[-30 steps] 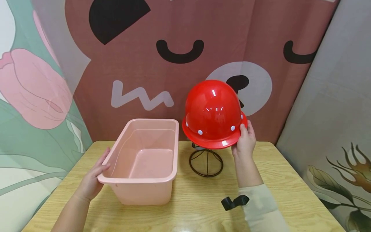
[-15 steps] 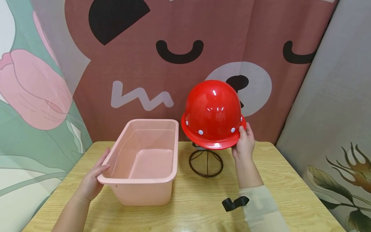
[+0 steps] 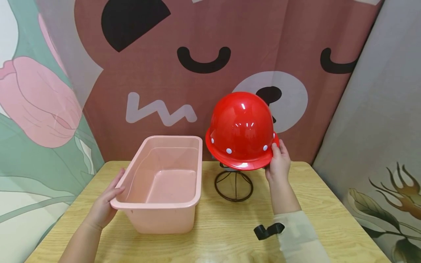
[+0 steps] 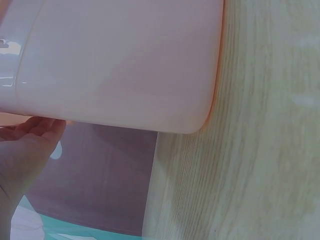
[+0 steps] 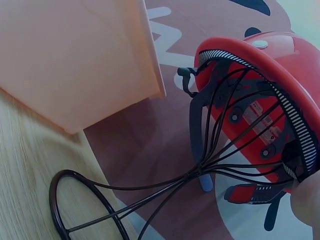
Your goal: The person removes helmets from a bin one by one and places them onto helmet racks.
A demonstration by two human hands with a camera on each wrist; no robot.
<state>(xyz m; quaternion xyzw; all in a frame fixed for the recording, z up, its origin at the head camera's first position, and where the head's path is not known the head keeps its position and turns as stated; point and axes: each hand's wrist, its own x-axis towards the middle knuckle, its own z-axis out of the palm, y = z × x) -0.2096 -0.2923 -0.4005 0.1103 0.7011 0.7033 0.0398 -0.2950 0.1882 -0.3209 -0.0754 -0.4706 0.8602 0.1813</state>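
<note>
A red hard hat (image 3: 241, 124) sits over a black wire stand (image 3: 234, 185), slightly tilted. In the right wrist view, the stand's wires (image 5: 200, 167) run up inside the hat among its grey straps. My right hand (image 3: 279, 162) pinches the hat's brim at the right side, thumb in front and fingers behind. To the left is a pink plastic tub (image 3: 164, 221) with nothing in it. My left hand (image 3: 104, 204) grips its left rim, thumb over the edge and fingers along the outer wall. In the left wrist view, that hand (image 4: 30, 145) appears beside the tub wall (image 4: 120, 65).
A light wooden table (image 3: 227, 237) bears the tub and the stand. Just behind it hangs a brown curtain (image 3: 158, 65) with a bear print. Printed drapes flank the table at left and right. A black strap mount (image 3: 269, 231) sticks out from the right sleeve.
The hat has turned very slightly on its stand, with my right hand shifting a little at the brim. My left hand and the tub have stayed in place.
</note>
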